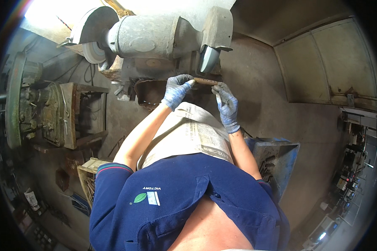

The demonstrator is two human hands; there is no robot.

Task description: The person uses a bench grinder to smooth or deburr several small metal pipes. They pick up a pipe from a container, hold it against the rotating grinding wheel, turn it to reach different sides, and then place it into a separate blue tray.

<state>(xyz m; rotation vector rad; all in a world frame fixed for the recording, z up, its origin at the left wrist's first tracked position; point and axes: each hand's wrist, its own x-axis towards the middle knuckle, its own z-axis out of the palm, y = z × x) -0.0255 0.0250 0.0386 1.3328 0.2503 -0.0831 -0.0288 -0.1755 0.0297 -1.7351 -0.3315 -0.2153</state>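
Observation:
A short, narrow brown bar [205, 81] is held level in front of me, and I cannot tell its exact kind. My left hand [178, 90], in a blue-and-white knit glove, pinches its left end. At the other end, the gloved fingers of my right hand [226, 104] close on the bar. Just beyond it is the right wheel [209, 59] of a grey bench grinder [148, 37], partly covered by its guard. A small gap shows between bar and wheel. Printed newspaper [197, 131] covers my lap below both hands.
A pale grinding wheel [94, 52] is at the grinder's left end. Beneath the grinder is a rusty brown tray [148, 93]. Green machinery [50, 111] stands at left. A blue bin [287, 157] with metal pieces is by my right arm, a wooden crate [88, 171] by my left.

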